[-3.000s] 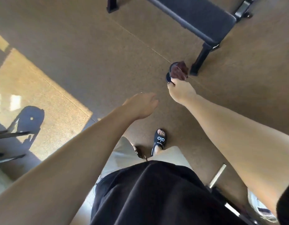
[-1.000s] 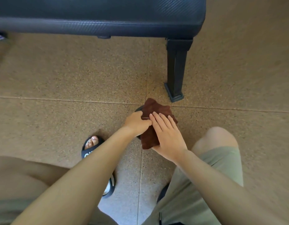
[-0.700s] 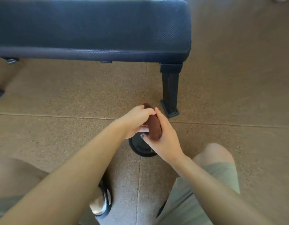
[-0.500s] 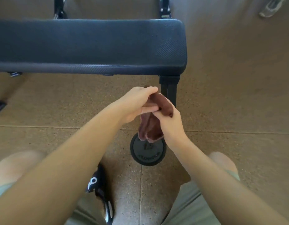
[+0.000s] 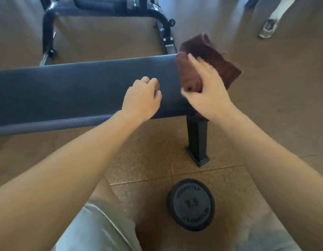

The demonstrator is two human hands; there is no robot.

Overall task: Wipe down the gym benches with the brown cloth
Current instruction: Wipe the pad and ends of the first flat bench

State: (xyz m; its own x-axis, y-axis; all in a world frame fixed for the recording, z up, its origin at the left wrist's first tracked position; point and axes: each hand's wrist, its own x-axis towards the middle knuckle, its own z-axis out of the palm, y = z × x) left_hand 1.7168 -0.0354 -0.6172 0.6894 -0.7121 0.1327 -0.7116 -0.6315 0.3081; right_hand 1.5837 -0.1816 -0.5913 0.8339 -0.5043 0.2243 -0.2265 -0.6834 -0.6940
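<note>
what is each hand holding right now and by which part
The right hand grips the brown cloth by its near bunched end, the rest spread past the bench end. The left hand holds nothing, fingers loosely curled over the pad.

Both our forearms reach forward, bare. Our right hand (image 5: pixel 207 87) sits at the bench's (image 5: pixel 66 91) right end, fingers spread, thumb curled, gripping the brown cloth (image 5: pixel 207 57). Our left hand (image 5: pixel 142 98) hovers mid-bench near the front edge, fingers loosely curled, holding nothing.

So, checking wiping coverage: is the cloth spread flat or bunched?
Partly bunched: the right hand grips a wad of the cloth, the rest hanging loose past the bench end.
</note>
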